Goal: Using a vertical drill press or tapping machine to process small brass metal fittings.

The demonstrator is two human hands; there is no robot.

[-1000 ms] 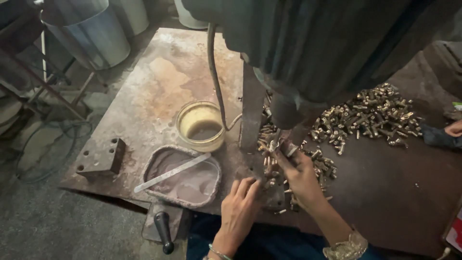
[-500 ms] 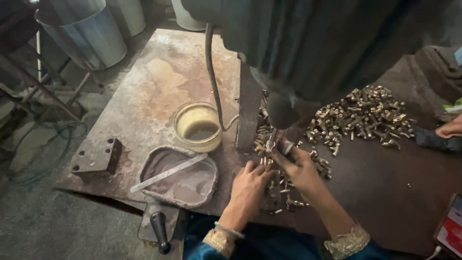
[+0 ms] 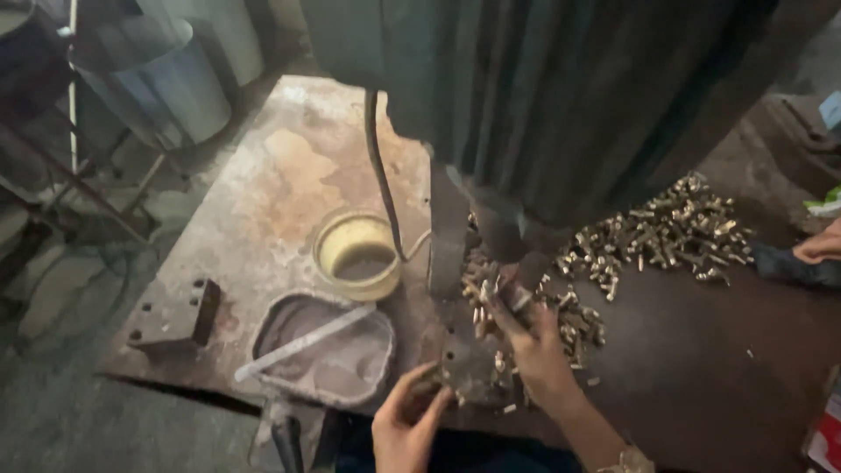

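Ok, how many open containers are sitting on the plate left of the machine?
2. A round yellow tub sits beside the machine column. A shallow grey tray with a flat stick across it lies nearer, by the left hand. The machine may hide others.

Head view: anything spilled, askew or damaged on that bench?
Small brass parts lie loose in heaps on the bench, some scattered around the right hand. The benchtop is rusty and blotched. A stick lies slanted across the grey tray.

A round yellow tub (image 3: 357, 254) sits on a rusty metal table (image 3: 263, 193), beside a shallow grey tray (image 3: 324, 350) with a pale stick (image 3: 302, 343) across it. A metal bucket (image 3: 153, 79) stands behind.
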